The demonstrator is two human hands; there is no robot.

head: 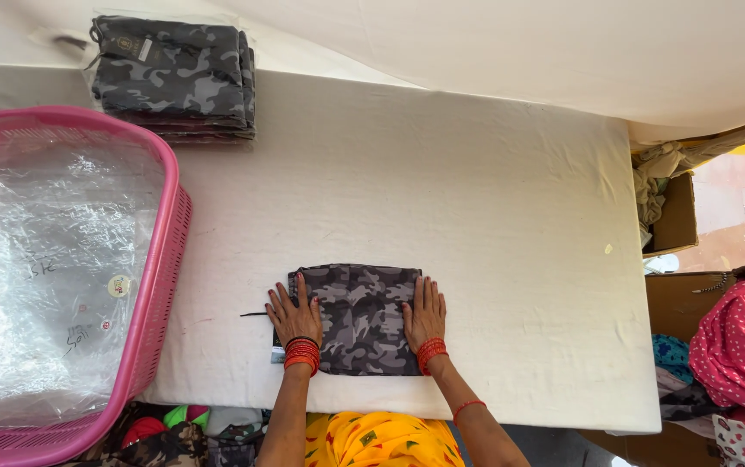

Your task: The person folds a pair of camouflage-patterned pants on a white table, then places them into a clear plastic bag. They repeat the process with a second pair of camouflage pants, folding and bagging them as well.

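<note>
Folded grey camouflage garment [361,318] | lies flat at near edge of white-covered bench [493,216], long axis across | left hand [293,316] pressed on its left edge, right hand [425,315] on its right edge | both grips flat, fingers spread, clasping nothing | both hands equally near.

Matt grey camouflage cloth garment [360,318] is lying on a matt white cloth table cover [493,225]; at nine o'clock, glossy crinkled clear plastic bags [44,259] are filling a pink plastic mesh basket [165,259]
</note>
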